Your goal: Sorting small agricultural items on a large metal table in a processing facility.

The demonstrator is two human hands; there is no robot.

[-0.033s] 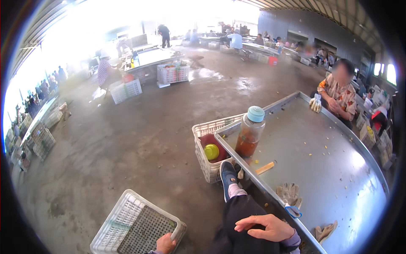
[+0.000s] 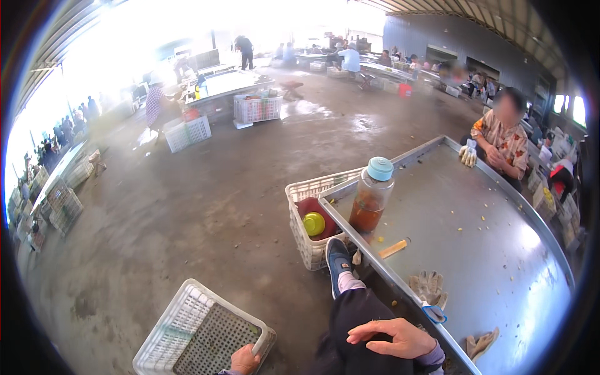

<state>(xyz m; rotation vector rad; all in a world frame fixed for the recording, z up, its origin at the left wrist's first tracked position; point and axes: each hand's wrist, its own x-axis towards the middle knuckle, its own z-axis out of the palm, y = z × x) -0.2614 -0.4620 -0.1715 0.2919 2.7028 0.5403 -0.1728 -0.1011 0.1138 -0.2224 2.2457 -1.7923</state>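
- White crate (image 2: 200, 331) sat on the concrete floor (image 2: 187, 206) at the lower left, tilted, open side up and dark perforated bottom visible.
- Left hand (image 2: 244, 361) was curled over the crate's near right corner, fingers wrapped on the rim; a closed grip on the crate.
- From that hand the crate lay up and to the left; its long axis ran from the lower left toward the upper right, away from the gripped corner.
- Right hand (image 2: 390, 337) rested flat on the dark trouser leg (image 2: 362, 312), fingers spread and loose, holding nothing.
- Left hand was the nearer one: touching the crate. Right hand was well apart from it, over beside the near edge of the metal table (image 2: 475, 250).
- Raised foot in a blue shoe (image 2: 337, 261) sat between the table's near corner and a second white crate (image 2: 306, 231).
- That second crate held a yellow round thing (image 2: 314, 223) on something red; it stood against the table's left corner.
- On the table: a plastic jar (image 2: 372, 197) with a light blue lid near the left corner, a short wooden stick (image 2: 392, 249) just beside it, work gloves (image 2: 428, 286) along the near edge.
- A co-worker (image 2: 500, 140) sat at the table's far edge.
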